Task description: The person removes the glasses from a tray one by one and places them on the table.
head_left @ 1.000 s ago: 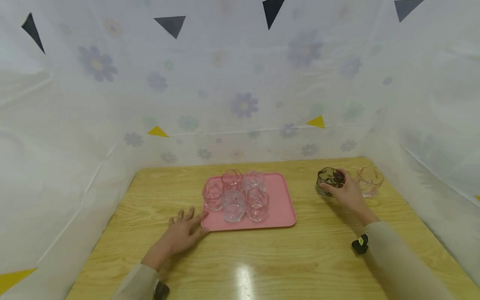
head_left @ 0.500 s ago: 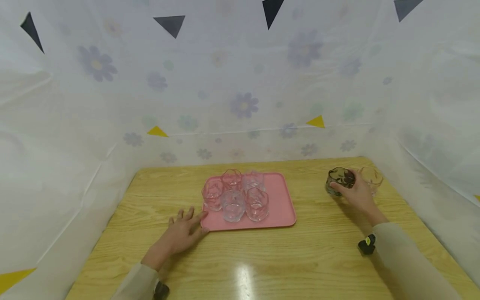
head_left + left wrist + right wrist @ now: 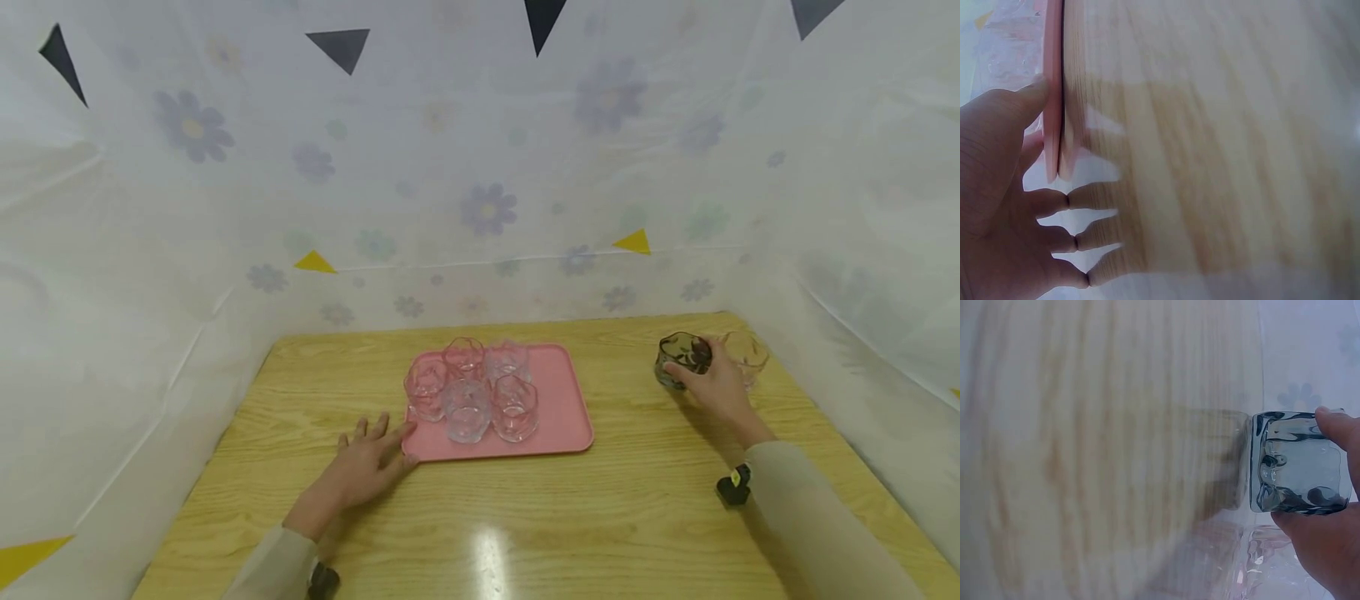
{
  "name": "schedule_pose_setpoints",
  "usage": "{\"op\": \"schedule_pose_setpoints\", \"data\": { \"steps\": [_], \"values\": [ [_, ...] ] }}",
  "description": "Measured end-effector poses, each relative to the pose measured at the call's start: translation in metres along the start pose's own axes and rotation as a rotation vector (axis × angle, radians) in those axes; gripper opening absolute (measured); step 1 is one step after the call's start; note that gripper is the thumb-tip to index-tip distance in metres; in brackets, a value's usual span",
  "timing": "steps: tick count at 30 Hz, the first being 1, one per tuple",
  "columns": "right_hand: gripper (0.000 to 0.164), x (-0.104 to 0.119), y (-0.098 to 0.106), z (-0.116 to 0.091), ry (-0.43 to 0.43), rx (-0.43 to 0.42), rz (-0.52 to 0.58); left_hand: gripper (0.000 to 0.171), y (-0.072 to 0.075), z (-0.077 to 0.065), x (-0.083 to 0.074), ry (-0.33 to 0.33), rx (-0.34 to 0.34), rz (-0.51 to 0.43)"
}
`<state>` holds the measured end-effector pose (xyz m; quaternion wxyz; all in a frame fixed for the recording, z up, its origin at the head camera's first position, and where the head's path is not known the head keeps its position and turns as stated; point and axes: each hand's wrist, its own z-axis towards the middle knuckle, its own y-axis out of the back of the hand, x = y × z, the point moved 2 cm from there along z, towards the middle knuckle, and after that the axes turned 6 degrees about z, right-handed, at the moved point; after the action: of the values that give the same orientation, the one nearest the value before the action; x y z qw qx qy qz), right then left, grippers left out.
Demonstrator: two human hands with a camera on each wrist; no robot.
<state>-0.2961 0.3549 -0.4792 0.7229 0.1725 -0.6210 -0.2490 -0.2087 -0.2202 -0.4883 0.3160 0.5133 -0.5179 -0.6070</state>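
My right hand [image 3: 723,387] grips a dark smoky glass [image 3: 681,360] between thumb and fingers, near the table's back right. In the right wrist view that glass [image 3: 1297,464] stands upright, its base right at the tabletop. Just right of it, partly hidden by the hand, is a clear pinkish glass [image 3: 746,354]. My left hand [image 3: 365,465] lies spread at the near left corner of a pink tray [image 3: 562,404], thumb and index fingertip on its rim. Several clear and pink-tinted glasses, among them a clear glass [image 3: 467,412], stand grouped on the tray's left and middle.
The wooden table [image 3: 465,508] ends at a white flower-print curtain [image 3: 487,150] at the back and both sides. A pinkish glass [image 3: 1279,562] shows beside the right hand in the right wrist view.
My right hand has moved right with the dark glass, bringing it close beside the clear pinkish glass, and has nearly stopped. The left hand and the tray have stayed in place.
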Motion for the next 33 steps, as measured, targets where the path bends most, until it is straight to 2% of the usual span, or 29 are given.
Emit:
{"op": "schedule_pose_setpoints", "data": {
  "steps": [16,24,33],
  "values": [
    [0.104,-0.0020,0.0018,0.0055,-0.053,0.002,-0.068,0.064,0.0007,0.0001,-0.0003,-0.005,0.003,0.002],
    [0.107,-0.0028,0.0023,0.0059,-0.054,0.003,-0.055,0.064,-0.0001,0.0005,0.0007,-0.004,0.012,0.000],
    [0.104,0.0061,0.0053,0.0076,0.008,-0.018,-0.062,0.064,-0.0001,0.0013,0.0007,-0.001,0.006,0.007]
  ]
}}
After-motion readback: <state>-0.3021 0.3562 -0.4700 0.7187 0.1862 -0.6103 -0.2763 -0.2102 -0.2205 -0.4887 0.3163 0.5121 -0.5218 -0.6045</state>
